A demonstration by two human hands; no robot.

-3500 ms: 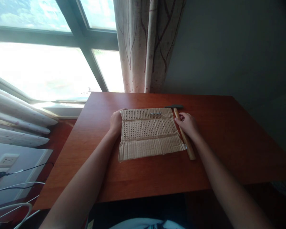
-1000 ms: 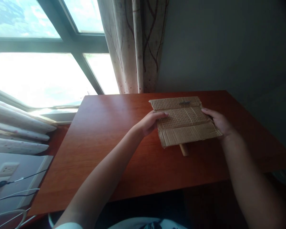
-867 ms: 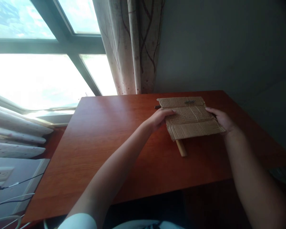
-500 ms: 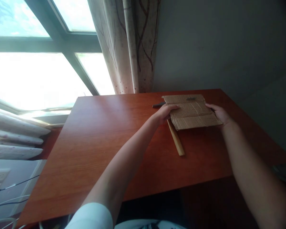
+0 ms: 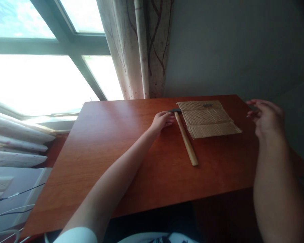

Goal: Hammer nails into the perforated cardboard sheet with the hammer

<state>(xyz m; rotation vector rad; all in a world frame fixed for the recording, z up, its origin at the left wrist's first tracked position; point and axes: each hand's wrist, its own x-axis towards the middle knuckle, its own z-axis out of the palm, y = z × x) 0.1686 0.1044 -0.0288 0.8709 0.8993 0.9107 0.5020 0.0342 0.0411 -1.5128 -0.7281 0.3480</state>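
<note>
A creased piece of cardboard lies flat on the table, with a small cluster of dark thin bits on its far part, too small to name for sure. Just left of it rests a hammer; its wooden handle points toward me. The dark metal head is partly covered by my left hand and meets the cardboard's edge. My left hand is beside the head, fingers loosely stretched; whether they touch it I cannot tell. Over the table's right edge, my right hand is raised, fingers bent and apart, no held object visible.
The brown wooden table stands against a grey wall. A bright window and a patterned curtain are at the back left. A wall socket with cables is at the lower left.
Both hands have let go of the cardboard, which now lies on the table. My left hand has moved left toward the hammer head; my right hand has moved right and up.
</note>
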